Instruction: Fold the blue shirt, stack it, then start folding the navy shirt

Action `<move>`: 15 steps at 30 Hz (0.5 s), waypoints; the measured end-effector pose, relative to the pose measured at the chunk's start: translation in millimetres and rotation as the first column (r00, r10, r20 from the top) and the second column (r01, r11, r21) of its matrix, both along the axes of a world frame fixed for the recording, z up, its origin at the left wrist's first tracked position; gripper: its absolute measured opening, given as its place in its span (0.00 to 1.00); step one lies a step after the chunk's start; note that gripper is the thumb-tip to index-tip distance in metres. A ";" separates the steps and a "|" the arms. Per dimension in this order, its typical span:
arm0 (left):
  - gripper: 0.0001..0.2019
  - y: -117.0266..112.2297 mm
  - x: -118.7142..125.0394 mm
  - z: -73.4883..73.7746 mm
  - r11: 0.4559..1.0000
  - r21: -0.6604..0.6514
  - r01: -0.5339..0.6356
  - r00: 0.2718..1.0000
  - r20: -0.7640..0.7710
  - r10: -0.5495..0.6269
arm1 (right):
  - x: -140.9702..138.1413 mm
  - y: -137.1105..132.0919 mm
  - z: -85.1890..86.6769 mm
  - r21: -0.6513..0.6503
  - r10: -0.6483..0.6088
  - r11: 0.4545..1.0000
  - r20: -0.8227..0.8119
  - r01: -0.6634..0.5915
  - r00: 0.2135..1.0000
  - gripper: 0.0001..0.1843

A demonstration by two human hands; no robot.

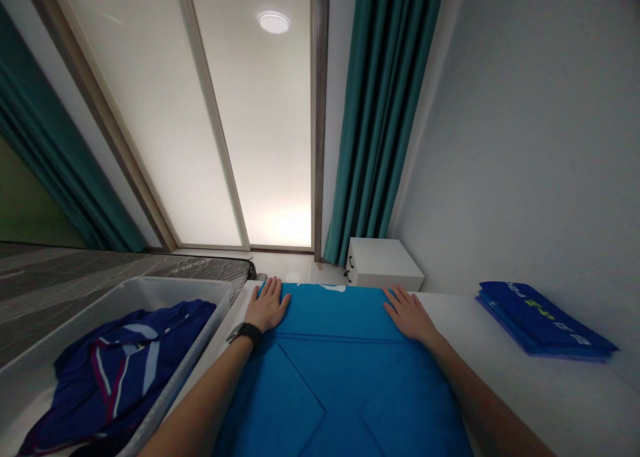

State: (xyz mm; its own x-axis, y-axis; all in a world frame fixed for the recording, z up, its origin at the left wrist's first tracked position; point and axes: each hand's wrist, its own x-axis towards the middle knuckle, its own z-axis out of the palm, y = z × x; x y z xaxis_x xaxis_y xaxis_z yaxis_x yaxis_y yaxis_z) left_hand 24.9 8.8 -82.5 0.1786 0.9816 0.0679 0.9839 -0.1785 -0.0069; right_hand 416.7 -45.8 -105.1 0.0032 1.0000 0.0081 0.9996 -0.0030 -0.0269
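L hand point(267, 305) & R hand point(409, 314) lie flat on blue cloth point(340, 384), fingers point(271, 289) spread open, gripping nothing. Cloth's on counter point(505, 384), near edge cut off by frame. Plastic bin point(143, 285) at 9 o'clock from cloth holds navy garment point(120, 370) w/ light stripes, partly cut off. Folded blue stack point(545, 320) at 3 o'clock, lettering unreadable. White drawer unit point(383, 264) at 12 o'clock. Watch point(245, 332) on L wrist.

Table point(525, 397): on it, one left hand point(267, 304), one right hand point(410, 314), one blue garment point(340, 384), one folded blue pile point(543, 320); beside it, one bin point(175, 285) holding one navy garment point(115, 370); beyond it, one white cabinet point(383, 264), two curtains point(383, 110), one ceiling light point(273, 22).
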 end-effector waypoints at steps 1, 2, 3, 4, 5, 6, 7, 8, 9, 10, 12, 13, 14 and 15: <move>0.31 -0.2 0.0 0.3 1.000 0.000 0.002 1.000 -0.001 -0.002 | 0.0 0.0 0.3 -0.003 -0.001 1.000 0.000 0.001 1.000 0.32; 0.31 -0.5 0.2 0.7 1.000 -0.001 0.002 1.000 -0.002 -0.002 | 0.1 0.0 0.5 -0.006 -0.003 1.000 -0.002 0.003 1.000 0.32; 0.31 -0.8 0.5 1.2 1.000 -0.003 0.002 1.000 -0.001 -0.002 | 0.3 0.0 0.7 -0.008 -0.002 1.000 -0.005 0.002 1.000 0.32; 0.31 -1.0 0.9 1.7 1.000 -0.005 0.000 1.000 0.001 0.000 | 0.6 0.0 0.8 -0.007 0.000 1.000 -0.010 0.000 1.000 0.32; 0.31 -1.1 1.2 2.1 1.000 -0.009 -0.003 1.000 0.004 0.003 | 0.9 0.0 1.0 -0.007 0.002 1.000 -0.015 -0.002 1.000 0.32; 0.31 -1.1 1.4 2.5 1.000 -0.013 -0.006 1.000 0.007 0.006 | 1.1 0.0 1.2 -0.006 0.005 1.000 -0.020 -0.005 1.000 0.33; 0.31 -0.8 1.5 2.6 1.000 -0.015 -0.009 1.000 0.011 0.009 | 1.3 -0.1 1.5 -0.006 0.007 1.000 -0.025 -0.007 1.000 0.33; 0.31 -0.5 1.4 2.6 1.000 -0.017 -0.012 1.000 0.014 0.012 | 1.4 -0.2 1.8 -0.008 0.006 1.000 -0.028 -0.007 1.000 0.33; 0.31 0.0 1.3 2.4 1.000 -0.018 -0.013 1.000 0.018 0.013 | 1.4 -0.3 2.0 -0.011 0.005 1.000 -0.031 -0.005 1.000 0.33; 0.31 0.3 1.1 2.0 1.000 -0.017 -0.014 1.000 0.020 0.014 | 1.4 -0.5 2.2 -0.012 0.004 1.000 -0.034 -0.004 0.999 0.33; 0.31 0.1 0.9 1.4 1.000 -0.012 -0.010 1.000 0.021 0.010 | 1.6 -0.9 1.9 -0.005 0.003 1.000 -0.041 -0.004 0.999 0.33; 0.31 -0.5 1.1 1.3 1.000 -0.007 -0.007 1.000 0.018 0.007 | 1.8 -1.0 1.3 0.005 0.002 1.000 -0.044 -0.001 0.999 0.33; 0.31 -1.4 1.5 1.7 1.000 -0.001 -0.004 1.000 0.013 0.004 | 2.1 -1.0 0.5 0.017 -0.001 1.000 -0.046 0.002 0.999 0.33; 0.31 -2.5 2.0 2.5 1.000 0.006 -0.001 1.000 0.007 0.001 | 2.5 -1.0 -0.6 0.028 -0.006 1.000 -0.047 0.007 0.999 0.34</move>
